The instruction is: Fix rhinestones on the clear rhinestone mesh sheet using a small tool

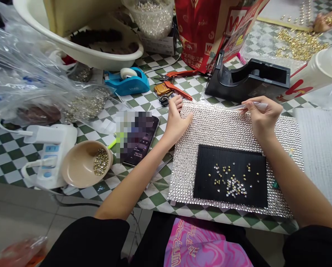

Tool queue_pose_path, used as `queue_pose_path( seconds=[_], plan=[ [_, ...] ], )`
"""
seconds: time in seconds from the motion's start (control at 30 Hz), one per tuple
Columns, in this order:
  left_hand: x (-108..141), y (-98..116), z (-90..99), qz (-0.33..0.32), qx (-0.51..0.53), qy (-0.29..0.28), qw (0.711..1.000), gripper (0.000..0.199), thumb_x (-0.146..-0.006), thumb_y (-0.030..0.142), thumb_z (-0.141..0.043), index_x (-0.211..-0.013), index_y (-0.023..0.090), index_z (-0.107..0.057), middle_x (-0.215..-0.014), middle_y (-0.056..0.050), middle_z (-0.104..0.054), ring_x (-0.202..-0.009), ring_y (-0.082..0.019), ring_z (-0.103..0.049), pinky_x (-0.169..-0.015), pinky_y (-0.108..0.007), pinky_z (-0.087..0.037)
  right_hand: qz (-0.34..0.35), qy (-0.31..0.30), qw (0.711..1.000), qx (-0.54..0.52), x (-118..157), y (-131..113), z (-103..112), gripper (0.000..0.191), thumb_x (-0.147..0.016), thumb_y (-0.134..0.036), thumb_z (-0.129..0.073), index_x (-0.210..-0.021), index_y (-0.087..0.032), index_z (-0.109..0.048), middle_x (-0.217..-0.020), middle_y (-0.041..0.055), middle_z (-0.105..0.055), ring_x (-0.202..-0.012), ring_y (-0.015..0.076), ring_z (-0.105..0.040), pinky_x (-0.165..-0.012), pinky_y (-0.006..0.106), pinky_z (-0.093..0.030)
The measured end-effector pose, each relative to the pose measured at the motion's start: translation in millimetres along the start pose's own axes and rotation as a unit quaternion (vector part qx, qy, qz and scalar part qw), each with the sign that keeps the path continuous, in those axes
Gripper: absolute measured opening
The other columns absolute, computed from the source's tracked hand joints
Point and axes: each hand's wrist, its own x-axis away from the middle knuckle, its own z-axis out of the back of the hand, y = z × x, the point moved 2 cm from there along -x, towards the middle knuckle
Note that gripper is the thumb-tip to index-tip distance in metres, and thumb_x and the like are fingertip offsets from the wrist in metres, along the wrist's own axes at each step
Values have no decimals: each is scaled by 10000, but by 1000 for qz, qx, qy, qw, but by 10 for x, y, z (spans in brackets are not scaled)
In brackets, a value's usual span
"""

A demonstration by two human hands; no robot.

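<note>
A sheet covered in rows of shiny rhinestones [216, 129] lies on the checkered table. My left hand [177, 118] rests at its upper left corner with thumb and fingers apart, holding nothing. Near the sheet's top edge, my right hand [262, 115] pinches a thin whitish pen-like tool [256, 105], its tip pointing left. A black ridged tray [207, 185] sits on the lower part of the sheet, with loose clear and gold stones [236, 187] scattered on it.
Left of the sheet are a phone [140, 142], a beige bowl [81, 163] of stones and a power strip [52, 159]. Behind stand a blue tape dispenser [132, 83], orange-handled pliers [178, 89], a black dispenser [249, 81] and a cup [316, 72]. Another person's hand [324, 23] is upper right.
</note>
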Motion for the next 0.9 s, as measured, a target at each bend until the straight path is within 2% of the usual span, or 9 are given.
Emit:
queue_pose_path(
  seconds=[0.63,0.9],
  plan=[
    [6,22,13,3,-5,-7,1000,596,-786,133,-663,-1244,272,-308,-1373,-159,-484,-1315,-270,-500,-1145,-517,-375,6,-17,1000,-18,8,-9,11,105,-811,-261,-684,-772,-169,-716,-629,14,-671,-547,117,-620,-534,268,-492],
    [4,-25,3,8,6,-1,1000,619,-773,155,-695,-1249,302,-329,-1381,-128,-490,-1298,-277,-507,-1141,-525,-372,0,8,1000,-17,10,6,55,93,-815,-257,-686,-771,-177,-705,-649,28,-680,-574,144,-641,-567,295,-515]
  ],
)
